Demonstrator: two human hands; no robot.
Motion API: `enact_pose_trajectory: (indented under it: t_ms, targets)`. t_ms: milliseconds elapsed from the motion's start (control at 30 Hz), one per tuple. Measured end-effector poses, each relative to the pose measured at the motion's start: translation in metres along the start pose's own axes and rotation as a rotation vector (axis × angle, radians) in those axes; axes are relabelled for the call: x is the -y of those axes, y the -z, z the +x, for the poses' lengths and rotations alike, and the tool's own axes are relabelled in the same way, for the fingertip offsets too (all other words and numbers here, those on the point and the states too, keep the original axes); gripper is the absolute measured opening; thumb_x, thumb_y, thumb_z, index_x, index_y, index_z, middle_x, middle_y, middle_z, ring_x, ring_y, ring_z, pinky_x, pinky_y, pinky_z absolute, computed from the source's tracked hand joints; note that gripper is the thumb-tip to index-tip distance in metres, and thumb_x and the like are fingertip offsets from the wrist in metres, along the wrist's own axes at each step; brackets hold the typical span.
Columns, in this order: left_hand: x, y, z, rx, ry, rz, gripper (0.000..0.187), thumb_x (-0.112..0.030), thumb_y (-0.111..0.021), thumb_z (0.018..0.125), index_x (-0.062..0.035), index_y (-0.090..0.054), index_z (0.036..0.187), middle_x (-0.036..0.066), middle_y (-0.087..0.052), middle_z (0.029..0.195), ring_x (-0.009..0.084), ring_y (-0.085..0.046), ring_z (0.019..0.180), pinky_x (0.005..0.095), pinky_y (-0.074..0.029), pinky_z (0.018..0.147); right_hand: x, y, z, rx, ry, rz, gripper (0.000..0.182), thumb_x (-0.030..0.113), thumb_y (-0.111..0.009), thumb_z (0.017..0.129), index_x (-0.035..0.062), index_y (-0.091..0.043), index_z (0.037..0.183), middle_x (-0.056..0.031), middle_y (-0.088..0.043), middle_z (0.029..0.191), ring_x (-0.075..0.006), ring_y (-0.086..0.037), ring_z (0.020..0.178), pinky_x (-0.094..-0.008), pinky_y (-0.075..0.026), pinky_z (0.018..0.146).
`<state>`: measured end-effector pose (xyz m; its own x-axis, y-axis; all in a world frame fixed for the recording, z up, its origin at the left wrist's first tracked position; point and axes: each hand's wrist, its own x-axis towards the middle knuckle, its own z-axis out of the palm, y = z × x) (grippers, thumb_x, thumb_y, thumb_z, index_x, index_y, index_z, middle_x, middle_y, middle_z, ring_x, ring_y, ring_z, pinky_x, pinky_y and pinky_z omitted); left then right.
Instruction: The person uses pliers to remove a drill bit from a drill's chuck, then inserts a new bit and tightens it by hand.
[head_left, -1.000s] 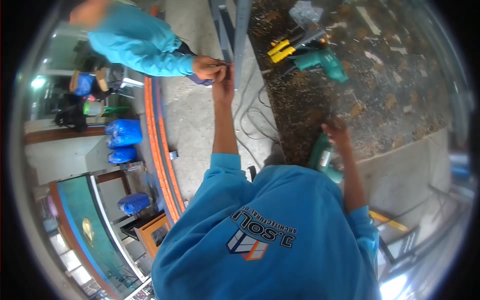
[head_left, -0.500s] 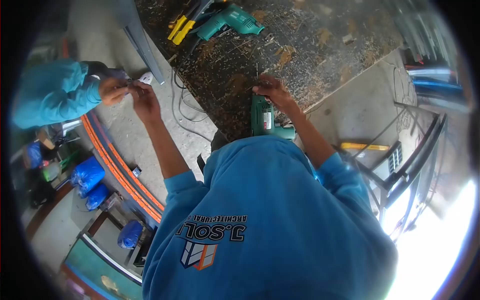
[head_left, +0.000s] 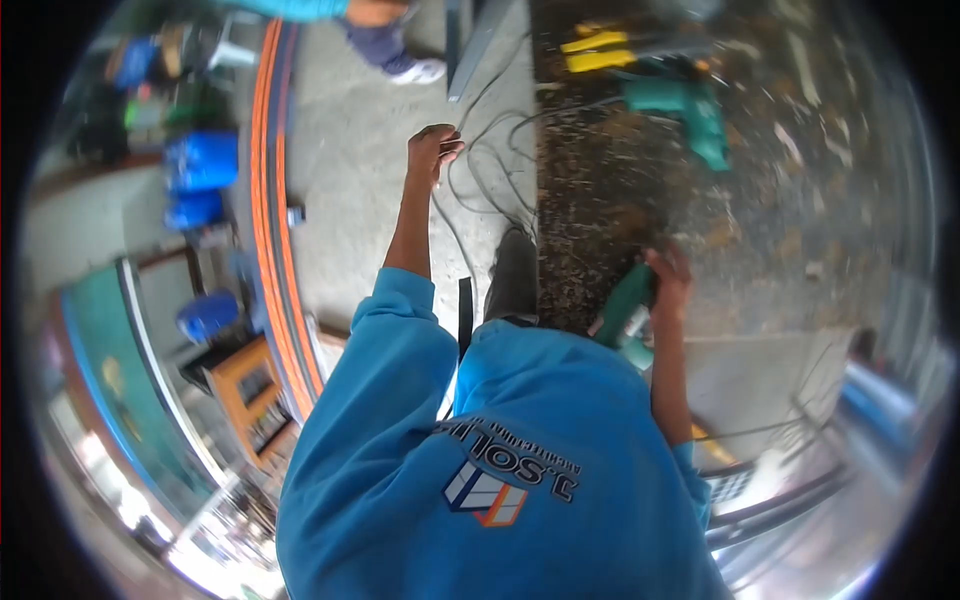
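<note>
On the left, my left hand (head_left: 437,150) is raised over the concrete floor with its fingers curled together; whatever is between them is too small to make out. My right hand (head_left: 671,280), somewhat blurred, is closed at the front end of a green power drill (head_left: 627,303). That drill lies at the near edge of the dark, chip-strewn table (head_left: 590,210). Farther back on the table is a second green drill (head_left: 700,115), beside a tool with yellow handles (head_left: 597,50).
At the top, a co-worker's hand (head_left: 378,12) and shoe (head_left: 420,72) show near grey metal bars (head_left: 475,50). Grey cables (head_left: 480,170) loop over the floor left of the table. Orange rails (head_left: 268,180) and blue bundles (head_left: 203,160) are farther left.
The view has turned, shifting the table rightward. My left hand has come away from the co-worker's hand. My right hand is still at the near drill, which now appears tilted.
</note>
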<state>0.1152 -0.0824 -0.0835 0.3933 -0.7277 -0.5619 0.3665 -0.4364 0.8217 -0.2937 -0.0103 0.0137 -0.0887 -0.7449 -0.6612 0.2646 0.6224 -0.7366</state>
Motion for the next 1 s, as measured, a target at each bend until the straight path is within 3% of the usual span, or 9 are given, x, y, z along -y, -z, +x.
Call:
enact_pose_trajectory:
  t_ms: [233,267,367,400,500,733,800,900,1000]
  targets:
    - [0.192,0.091,0.098,-0.125,0.137,0.171,0.017,-0.016,-0.057,0.076,0.0009,-0.061,0.072,0.011,-0.059,0.058,0.0192,-0.059,0.048,0.0277,-0.048,0.047,-0.021,0.017,0.031,-0.042,0.022,-0.087,0.059,0.009,-0.065,0.072,-0.0001,-0.038,0.123,-0.0151,-0.056,0.100,-0.0253,-0.058,0.086,-0.0373,-0.048,0.077]
    - [0.251,0.102,0.129,-0.155,0.100,0.578,0.023,-0.023,-0.059,0.075,-0.0014,-0.062,0.071,0.014,-0.061,0.062,0.0209,-0.059,0.046,0.0311,-0.049,0.049,-0.024,0.026,0.030,-0.055,-0.001,-0.061,0.057,0.012,-0.064,0.075,0.0034,-0.038,0.125,-0.0160,-0.052,0.109,-0.0262,-0.055,0.094,-0.0395,-0.047,0.080]
    - [0.350,0.101,0.192,0.030,0.061,1.113,0.029,-0.033,-0.057,0.079,-0.0064,-0.060,0.092,0.019,-0.062,0.084,0.0296,-0.061,0.081,0.0386,-0.049,0.072,-0.024,0.012,0.030,0.021,0.016,-0.051,0.041,0.011,-0.049,0.084,0.0028,-0.042,0.123,-0.0175,-0.053,0.112,-0.0294,-0.056,0.093,-0.0403,-0.048,0.076]
    - [0.366,0.090,0.206,0.103,0.071,1.213,0.034,-0.033,-0.057,0.079,-0.0065,-0.057,0.101,0.020,-0.060,0.092,0.0317,-0.059,0.089,0.0404,-0.047,0.076,-0.031,0.039,0.028,0.055,0.139,-0.372,0.037,0.013,-0.044,0.086,-0.0001,-0.044,0.121,-0.0159,-0.055,0.109,-0.0254,-0.057,0.084,-0.0358,-0.050,0.071]
    - [0.468,0.059,0.312,0.031,-0.217,1.338,0.052,-0.034,-0.063,0.076,-0.0085,-0.045,0.118,0.020,-0.051,0.106,0.0354,-0.053,0.097,0.0432,-0.047,0.077,-0.036,0.012,0.035,-0.361,0.011,-0.469,0.038,0.013,-0.046,0.085,0.0000,-0.044,0.120,-0.0156,-0.055,0.108,-0.0248,-0.057,0.084,-0.0356,-0.050,0.071]
    - [0.516,-0.014,0.476,0.023,-0.682,1.475,0.058,-0.031,-0.070,0.069,-0.0203,-0.046,0.121,0.018,-0.040,0.124,0.0389,-0.047,0.106,0.0431,-0.049,0.079,-0.059,-0.024,0.073,-0.695,-0.091,-0.617,0.040,0.013,-0.049,0.082,0.0004,-0.045,0.120,-0.0150,-0.055,0.105,-0.0233,-0.057,0.084,-0.0349,-0.050,0.071]
    - [0.514,0.003,0.471,0.236,-0.631,1.445,0.041,-0.016,-0.064,0.072,-0.0150,-0.052,0.111,0.016,-0.051,0.107,0.0330,-0.049,0.101,0.0389,-0.049,0.078,-0.058,-0.027,0.072,-0.719,-0.115,-0.629,0.041,0.013,-0.050,0.081,0.0005,-0.045,0.120,-0.0148,-0.056,0.104,-0.0228,-0.058,0.083,-0.0347,-0.050,0.071]
    - [0.555,0.077,0.434,0.192,-0.755,1.393,0.010,-0.010,-0.053,0.078,-0.0040,-0.055,0.085,0.014,-0.055,0.090,0.0298,-0.053,0.088,0.0370,-0.044,0.081,-0.052,-0.024,0.067,-0.682,-0.101,-0.595,0.042,0.013,-0.052,0.079,0.0007,-0.045,0.119,-0.0145,-0.056,0.103,-0.0222,-0.058,0.083,-0.0344,-0.051,0.071]
    - [0.487,0.139,0.327,0.064,-0.645,1.226,0.014,-0.019,-0.059,0.076,-0.0068,-0.055,0.082,0.015,-0.055,0.074,0.0328,-0.053,0.077,0.0425,-0.043,0.069,-0.038,-0.016,0.049,-0.605,-0.047,-0.520,0.043,0.013,-0.053,0.078,0.0008,-0.046,0.119,-0.0142,-0.056,0.102,-0.0215,-0.058,0.083,-0.0341,-0.051,0.071]
